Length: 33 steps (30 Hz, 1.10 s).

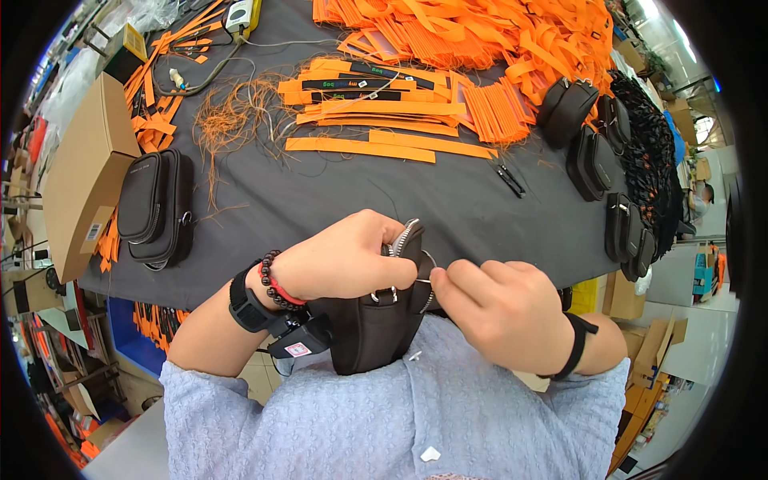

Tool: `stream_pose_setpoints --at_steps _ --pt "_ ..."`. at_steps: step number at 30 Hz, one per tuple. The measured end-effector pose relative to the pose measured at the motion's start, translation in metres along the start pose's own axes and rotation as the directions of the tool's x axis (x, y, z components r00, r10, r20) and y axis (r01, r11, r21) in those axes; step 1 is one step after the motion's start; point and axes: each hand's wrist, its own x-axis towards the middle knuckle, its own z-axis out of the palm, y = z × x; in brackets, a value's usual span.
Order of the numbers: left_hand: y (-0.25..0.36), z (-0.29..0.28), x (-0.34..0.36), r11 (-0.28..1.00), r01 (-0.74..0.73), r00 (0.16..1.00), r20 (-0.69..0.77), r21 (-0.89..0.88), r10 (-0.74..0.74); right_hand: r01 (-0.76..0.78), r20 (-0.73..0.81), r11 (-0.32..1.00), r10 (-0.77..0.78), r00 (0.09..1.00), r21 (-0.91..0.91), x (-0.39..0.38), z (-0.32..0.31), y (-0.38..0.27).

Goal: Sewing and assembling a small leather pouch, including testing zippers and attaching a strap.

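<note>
orange straps (376, 149), cardboard box (84, 172), black pouches (592, 160).

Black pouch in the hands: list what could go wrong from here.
1. The right hand pinches a thin metal ring at the black pouch with its fingers; so small a part could slip from the pinch.
2. The left hand holds the pouch off the table edge, against the body; a dropped part would likely fall to the floor.
3. Loose orange threads could snag.
</note>
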Motion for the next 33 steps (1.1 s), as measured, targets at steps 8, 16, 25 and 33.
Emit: stream_pose_setpoints --at_steps 8,16,25,33 --pt "0.002 -0.008 -0.006 0.993 0.068 0.997 0.026 -0.094 -0.066 -0.112 -0.055 0.818 0.172 0.984 0.565 -0.007 0.033 0.016" --pt "-0.004 -0.013 -0.008 0.976 0.058 0.998 0.04 -0.209 -0.05 -0.211 0.06 0.451 0.325 0.944 0.867 -0.008 0.05 0.016" --pt "0.001 -0.01 -0.007 0.985 0.058 0.998 0.025 -0.164 -0.054 -0.05 -0.179 0.902 0.139 0.974 0.428 -0.004 0.023 0.019" --pt "-0.001 -0.008 -0.006 0.989 0.039 0.999 0.01 -0.142 -0.038 -0.01 -0.178 0.99 0.035 0.983 0.137 -0.002 0.016 0.013"
